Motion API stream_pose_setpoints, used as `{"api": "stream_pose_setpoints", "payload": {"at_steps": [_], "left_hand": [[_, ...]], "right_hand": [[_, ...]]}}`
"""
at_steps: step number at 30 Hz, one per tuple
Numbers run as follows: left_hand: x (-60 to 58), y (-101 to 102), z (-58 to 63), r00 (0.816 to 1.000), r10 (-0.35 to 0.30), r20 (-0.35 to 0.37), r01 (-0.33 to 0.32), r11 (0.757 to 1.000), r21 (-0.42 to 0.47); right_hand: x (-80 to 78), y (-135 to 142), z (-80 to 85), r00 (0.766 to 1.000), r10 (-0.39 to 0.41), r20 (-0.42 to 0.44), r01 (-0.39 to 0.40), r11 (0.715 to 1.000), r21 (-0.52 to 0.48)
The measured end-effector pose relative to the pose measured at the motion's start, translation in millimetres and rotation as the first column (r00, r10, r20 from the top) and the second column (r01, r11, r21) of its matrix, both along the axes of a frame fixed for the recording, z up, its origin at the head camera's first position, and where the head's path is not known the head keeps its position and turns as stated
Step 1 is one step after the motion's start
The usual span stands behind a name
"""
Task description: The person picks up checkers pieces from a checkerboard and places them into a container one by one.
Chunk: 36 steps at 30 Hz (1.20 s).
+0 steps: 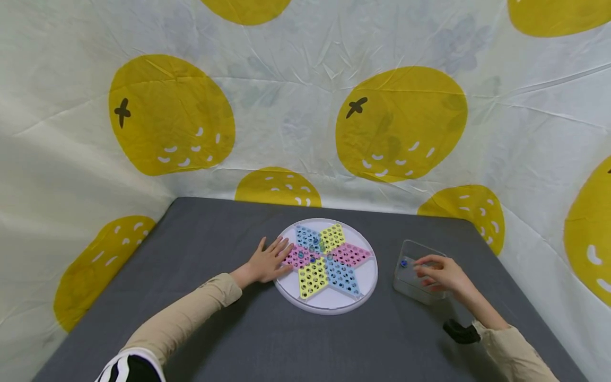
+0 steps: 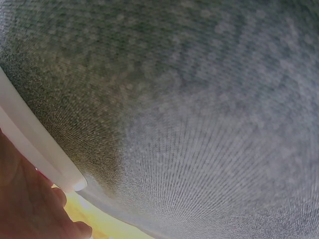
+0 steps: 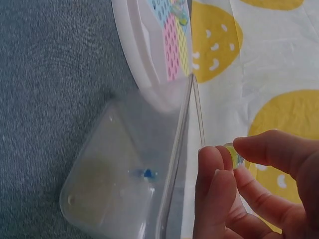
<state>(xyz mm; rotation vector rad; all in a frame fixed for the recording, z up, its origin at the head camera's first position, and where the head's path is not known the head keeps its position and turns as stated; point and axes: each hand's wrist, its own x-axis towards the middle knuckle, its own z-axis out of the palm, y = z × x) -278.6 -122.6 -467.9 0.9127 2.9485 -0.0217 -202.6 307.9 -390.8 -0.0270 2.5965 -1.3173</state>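
Observation:
A round white Chinese checkers board (image 1: 329,309) with a star of pink, yellow and blue panels lies on the grey table. My left hand (image 1: 267,264) rests on its left rim, fingers spread; the left wrist view catches only part of that hand beside the board's white edge (image 2: 47,142). Over a clear plastic box (image 1: 406,287), my right hand (image 1: 441,273) pinches a yellow-green marble (image 3: 232,155) between thumb and fingers. Inside the box lies a blue marble (image 3: 148,174). Several marbles (image 1: 315,241) sit in holes on the upper left and middle of the star.
The dark grey tabletop (image 1: 315,350) runs back to a white cloth (image 1: 286,116) printed with yellow fruit. A black strap piece (image 1: 460,332) shows at the right wrist. The box stands to the right of the board, with a gap between them.

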Motion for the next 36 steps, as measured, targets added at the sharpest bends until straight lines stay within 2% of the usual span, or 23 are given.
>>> {"api": "stream_pose_setpoints", "payload": {"at_steps": [18,27,36], "left_hand": [[-0.1,2.2,0.7,1.0,0.012,0.018,-0.012,1.0,0.008],[-3.3,1.3,-7.0,1.0,0.013,0.006,-0.013,1.0,-0.008],[-1.8,1.3,-2.4,0.999,0.027,0.022,-0.027,1.0,-0.012]], "right_hand": [[-4.4,17.5,-1.8,1.0,-0.01,0.02,0.01,1.0,-0.013],[-5.0,19.0,-5.3,0.999,-0.023,0.036,0.023,1.0,-0.007],[-4.5,17.8,-4.1,0.999,-0.024,0.032,0.025,0.999,-0.026]]}}
